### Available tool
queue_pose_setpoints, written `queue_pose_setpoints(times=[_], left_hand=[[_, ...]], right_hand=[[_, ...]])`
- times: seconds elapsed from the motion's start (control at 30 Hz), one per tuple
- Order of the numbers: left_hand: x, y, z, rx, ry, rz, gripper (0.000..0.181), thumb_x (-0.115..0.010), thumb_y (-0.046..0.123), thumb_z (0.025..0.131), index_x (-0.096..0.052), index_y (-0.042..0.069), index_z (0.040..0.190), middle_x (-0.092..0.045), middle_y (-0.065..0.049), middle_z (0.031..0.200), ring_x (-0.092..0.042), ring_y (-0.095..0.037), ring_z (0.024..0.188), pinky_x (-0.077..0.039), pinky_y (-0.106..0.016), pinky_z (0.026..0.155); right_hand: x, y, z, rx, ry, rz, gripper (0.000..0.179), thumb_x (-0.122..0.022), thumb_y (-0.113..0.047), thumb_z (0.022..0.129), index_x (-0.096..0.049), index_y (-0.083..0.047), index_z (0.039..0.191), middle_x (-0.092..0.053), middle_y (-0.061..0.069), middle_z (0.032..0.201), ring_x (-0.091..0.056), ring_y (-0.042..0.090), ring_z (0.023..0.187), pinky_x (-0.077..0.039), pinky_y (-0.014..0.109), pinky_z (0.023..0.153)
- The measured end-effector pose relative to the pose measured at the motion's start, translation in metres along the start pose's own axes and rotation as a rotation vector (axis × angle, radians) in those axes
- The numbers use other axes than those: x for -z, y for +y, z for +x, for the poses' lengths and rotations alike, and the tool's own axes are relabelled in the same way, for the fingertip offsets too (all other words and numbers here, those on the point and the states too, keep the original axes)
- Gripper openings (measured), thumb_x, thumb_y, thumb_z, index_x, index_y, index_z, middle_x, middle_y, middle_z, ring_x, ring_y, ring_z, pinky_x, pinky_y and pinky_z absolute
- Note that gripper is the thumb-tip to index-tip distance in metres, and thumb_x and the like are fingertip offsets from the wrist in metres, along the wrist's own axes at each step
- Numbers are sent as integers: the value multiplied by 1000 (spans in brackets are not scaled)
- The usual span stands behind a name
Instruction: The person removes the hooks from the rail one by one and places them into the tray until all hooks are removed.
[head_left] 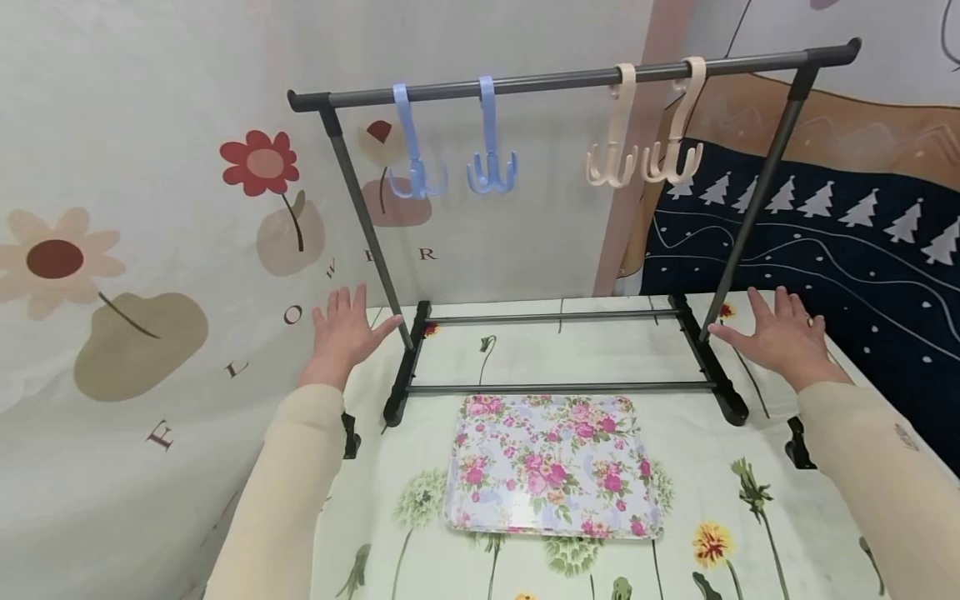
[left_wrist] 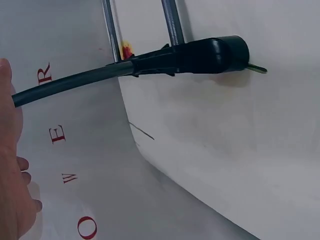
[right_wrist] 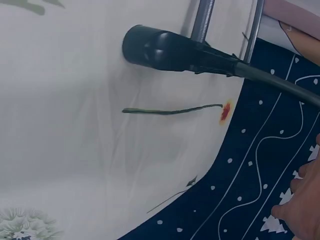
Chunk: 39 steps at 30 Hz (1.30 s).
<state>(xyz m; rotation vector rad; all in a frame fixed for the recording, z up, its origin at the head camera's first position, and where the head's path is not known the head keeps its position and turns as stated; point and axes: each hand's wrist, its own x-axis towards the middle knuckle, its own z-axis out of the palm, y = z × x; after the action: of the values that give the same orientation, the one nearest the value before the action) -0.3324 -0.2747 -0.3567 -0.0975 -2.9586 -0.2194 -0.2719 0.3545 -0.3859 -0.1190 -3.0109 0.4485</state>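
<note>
A dark grey rack (head_left: pixel 540 82) stands on the table, its top bar carrying two blue hooks (head_left: pixel 491 137) on the left and two beige hooks (head_left: pixel 615 129) on the right. Beside the left upright, my left hand (head_left: pixel 345 333) is raised with fingers spread, holding nothing. My right hand (head_left: pixel 783 333) is likewise spread next to the right upright, a ring on one finger. In the left wrist view the left hand (left_wrist: pixel 12 170) shows at the edge near a rack post (left_wrist: pixel 75 86). The right hand (right_wrist: pixel 302 200) is partly cut off in the right wrist view.
In front of the rack's lower bars lies a flower-patterned tray (head_left: pixel 551 467) on the flowered tablecloth (head_left: pixel 697 492). A pale printed curtain (head_left: pixel 487 250) hangs behind and to the left. Dark blue cloth with white trees (head_left: pixel 825 250) covers the right side.
</note>
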Motion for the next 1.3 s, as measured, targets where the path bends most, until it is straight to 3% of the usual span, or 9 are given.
queue_pose_setpoints(times=[0.23, 0.5, 0.7, 0.97, 1.3], left_hand=[[5, 13, 6, 12, 42, -78, 101, -42, 72, 93, -9, 2, 157, -13, -31, 158, -9, -46, 146, -5, -68, 112], [6, 17, 13, 21, 59, -188, 99, -39, 70, 95, -4, 1, 157, -13, -33, 157, -14, -49, 144, -11, -65, 113], [8, 18, 19, 47, 61, -331, 96, -44, 65, 96, -4, 3, 158, -14, -32, 158, -18, -49, 144, -20, -61, 113], [13, 28, 23, 64, 73, -501, 89, -50, 53, 99, -6, 3, 158, -14, -28, 160, -17, -43, 146, -19, -55, 116], [14, 34, 31, 123, 120, -714, 79, -55, 43, 100, -14, 9, 159, -28, -23, 157, -30, -38, 143, -31, -52, 112]], right_hand=[[3, -9, 2, 23, 0, 29, 109, -45, -73, 91, -5, 6, 154, 6, 43, 152, 7, 58, 140, 4, 74, 107], [5, -22, 8, 35, 17, 11, 106, -44, -72, 92, -11, 8, 153, -5, 44, 152, -6, 59, 140, -9, 75, 106], [5, -30, 9, 40, -1, 69, 109, -44, -75, 90, -10, 6, 154, -7, 41, 153, -10, 60, 138, -15, 74, 105], [1, -39, 11, 23, -23, 116, 110, -41, -78, 88, -9, 2, 156, -9, 37, 155, -16, 59, 137, -21, 74, 103], [3, -49, 9, 54, 58, 161, 102, -39, -74, 92, -20, 5, 153, -17, 38, 151, -25, 57, 133, -25, 73, 102]])
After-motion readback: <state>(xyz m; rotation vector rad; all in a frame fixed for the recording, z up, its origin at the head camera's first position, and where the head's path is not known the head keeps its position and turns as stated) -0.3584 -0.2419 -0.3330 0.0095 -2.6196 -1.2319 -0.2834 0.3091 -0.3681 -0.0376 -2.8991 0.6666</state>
